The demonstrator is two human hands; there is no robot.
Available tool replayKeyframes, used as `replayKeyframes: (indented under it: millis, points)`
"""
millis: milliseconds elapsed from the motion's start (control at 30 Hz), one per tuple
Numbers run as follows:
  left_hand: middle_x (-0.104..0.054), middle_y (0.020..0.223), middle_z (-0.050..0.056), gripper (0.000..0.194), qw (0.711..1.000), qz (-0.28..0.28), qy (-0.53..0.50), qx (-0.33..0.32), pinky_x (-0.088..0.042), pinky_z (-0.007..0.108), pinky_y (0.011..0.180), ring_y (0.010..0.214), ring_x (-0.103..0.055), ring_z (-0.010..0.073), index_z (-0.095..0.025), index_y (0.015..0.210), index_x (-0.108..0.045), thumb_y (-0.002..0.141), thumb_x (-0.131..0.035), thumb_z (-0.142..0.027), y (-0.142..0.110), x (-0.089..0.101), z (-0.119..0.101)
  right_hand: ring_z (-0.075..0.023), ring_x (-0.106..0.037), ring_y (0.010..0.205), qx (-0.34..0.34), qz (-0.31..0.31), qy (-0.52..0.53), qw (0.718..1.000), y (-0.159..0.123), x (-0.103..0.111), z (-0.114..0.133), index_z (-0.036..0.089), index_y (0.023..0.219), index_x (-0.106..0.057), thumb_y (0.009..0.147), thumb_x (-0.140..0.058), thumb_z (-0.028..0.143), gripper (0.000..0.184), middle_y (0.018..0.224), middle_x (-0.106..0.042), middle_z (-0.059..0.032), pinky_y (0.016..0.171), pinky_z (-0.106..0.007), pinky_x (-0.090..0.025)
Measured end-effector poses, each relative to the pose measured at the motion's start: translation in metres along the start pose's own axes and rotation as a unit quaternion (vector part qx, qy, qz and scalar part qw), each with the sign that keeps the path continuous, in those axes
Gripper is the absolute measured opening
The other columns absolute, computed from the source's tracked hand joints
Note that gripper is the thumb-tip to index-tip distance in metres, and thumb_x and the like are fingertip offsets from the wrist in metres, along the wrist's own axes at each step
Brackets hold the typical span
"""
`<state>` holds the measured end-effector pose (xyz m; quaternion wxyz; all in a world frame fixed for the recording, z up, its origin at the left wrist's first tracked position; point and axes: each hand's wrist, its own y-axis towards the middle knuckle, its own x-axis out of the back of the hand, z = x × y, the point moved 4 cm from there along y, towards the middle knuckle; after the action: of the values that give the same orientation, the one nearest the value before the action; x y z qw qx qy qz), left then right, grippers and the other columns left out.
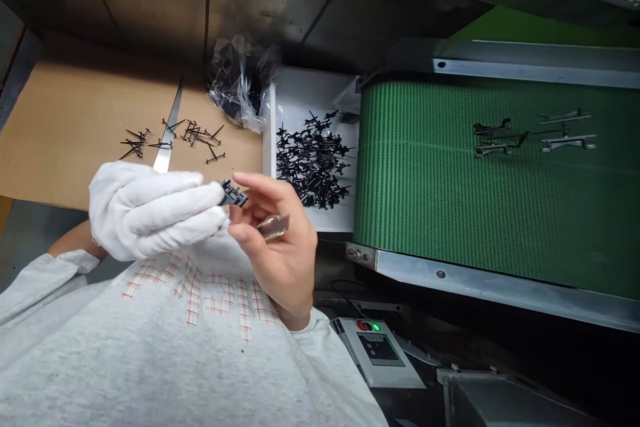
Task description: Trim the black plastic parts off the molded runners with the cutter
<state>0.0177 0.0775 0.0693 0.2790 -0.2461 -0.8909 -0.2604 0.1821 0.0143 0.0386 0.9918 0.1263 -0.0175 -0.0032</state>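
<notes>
Gloved left fingers [175,203] clamp a black plastic part [234,193], light, stiff and snappable; I'd hold its body. My bare right hand [280,260] pinches a small metal blade [274,227].

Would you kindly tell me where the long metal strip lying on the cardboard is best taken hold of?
I would take the metal strip by its wider near end, coming from the person's side, beside the white-gloved left hand. It tapers to a point at the far end and lies flat on the cardboard, so pinching its long edges there seems safest.
</notes>
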Motion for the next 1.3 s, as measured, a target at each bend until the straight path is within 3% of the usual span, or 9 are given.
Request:
replayKeyframes:
  millis: [100,167,267,367,500,633,900,1067,1300]
  points:
    - [-0.080,0.077,-0.004,0.015,0.988,-0.028,0.054,-0.143,-0.040,0.028,0.054,0.064,-0.070,0.0167,-0.037,0.084,-0.078,0.084,-0.075,-0.023,-0.003,-0.003,-0.003,-0.0084,-0.053,0.056,-0.051,-0.040,0.056,0.996,0.004,-0.003,-0.008,0.027,0.105,-0.070,0.095,-0.070,0.040,0.016,0.082,-0.068,0.0027,0.047,-0.024,-0.044]
    - [-0.081,0.082,-0.002,0.015,0.985,-0.036,0.050,-0.158,-0.040,0.028,0.054,0.064,-0.070,0.0159,-0.035,0.091,-0.079,0.087,-0.073,-0.022,-0.004,-0.008,0.002,-0.0088,-0.055,0.055,-0.076,-0.052,0.091,0.992,0.006,-0.004,-0.013,0.027,0.099,-0.070,0.093,-0.072,0.039,0.014,0.080,-0.068,0.0028,0.050,-0.024,-0.048]
    - [-0.082,0.092,0.002,0.012,0.991,-0.061,-0.016,-0.119,-0.046,0.028,0.058,0.069,-0.071,0.0168,-0.030,0.098,-0.078,0.087,-0.075,-0.033,-0.006,-0.019,0.014,-0.0104,-0.059,0.057,-0.099,-0.063,0.125,0.985,0.007,-0.001,-0.022,0.027,0.097,-0.069,0.091,-0.073,0.043,0.018,0.075,-0.067,0.0029,0.059,-0.028,-0.057]
    - [-0.079,0.108,0.007,0.040,0.980,-0.120,-0.162,-0.009,-0.051,0.027,0.063,0.078,-0.072,0.0173,-0.027,0.109,-0.073,0.074,-0.089,-0.036,-0.011,-0.026,0.031,-0.0131,-0.066,0.063,-0.104,-0.071,0.127,0.984,0.008,0.006,-0.027,0.027,0.096,-0.069,0.089,-0.074,0.048,0.023,0.076,-0.069,0.0018,0.063,-0.030,-0.060]
    - [-0.073,0.077,0.005,0.039,0.901,0.057,-0.392,0.179,-0.049,0.026,0.055,0.062,-0.064,0.0147,-0.017,0.097,-0.069,0.090,-0.069,-0.055,-0.012,-0.043,0.036,-0.0116,-0.069,0.067,-0.096,-0.043,0.102,0.989,0.010,0.010,-0.024,0.026,0.095,-0.070,0.091,-0.073,0.039,0.014,0.079,-0.072,0.0019,0.063,-0.025,-0.058]
    - [-0.054,0.053,-0.003,0.044,0.902,0.140,-0.331,0.238,-0.041,0.022,0.052,0.051,-0.047,0.0091,-0.018,0.065,-0.052,0.098,-0.052,-0.047,-0.007,-0.046,0.018,-0.0100,-0.066,0.065,-0.080,0.012,0.044,0.996,0.011,0.008,-0.023,0.023,0.095,-0.071,0.094,-0.070,0.038,0.015,0.080,-0.073,0.0010,0.055,-0.022,-0.051]
    - [-0.035,0.053,-0.007,0.037,0.898,0.069,-0.332,0.282,-0.030,0.021,0.045,0.048,-0.029,0.0063,-0.020,0.061,-0.041,0.095,-0.051,-0.032,-0.005,-0.049,0.004,-0.0159,-0.064,0.080,0.061,0.095,-0.134,0.984,0.000,0.023,-0.012,0.028,0.149,-0.050,0.106,-0.037,0.054,0.052,0.097,-0.070,-0.0030,0.070,-0.030,-0.055]
    - [-0.041,0.055,-0.006,0.034,0.894,0.082,-0.341,0.279,-0.031,0.020,0.046,0.050,-0.035,0.0067,-0.019,0.063,-0.046,0.094,-0.051,-0.031,-0.006,-0.048,-0.002,-0.0154,-0.059,0.071,0.124,0.115,-0.263,0.950,-0.002,0.023,0.000,0.025,0.143,-0.057,0.108,-0.042,0.036,0.040,0.081,-0.067,-0.0006,0.064,-0.029,-0.050]
    - [-0.045,0.055,-0.005,0.032,0.896,0.073,-0.354,0.258,-0.032,0.021,0.045,0.050,-0.039,0.0071,-0.019,0.062,-0.047,0.092,-0.051,-0.029,-0.002,-0.046,-0.007,-0.0135,-0.051,0.063,0.157,0.106,-0.263,0.946,0.002,0.020,0.005,0.023,0.134,-0.065,0.107,-0.046,0.032,0.034,0.073,-0.063,0.0014,0.059,-0.027,-0.045]
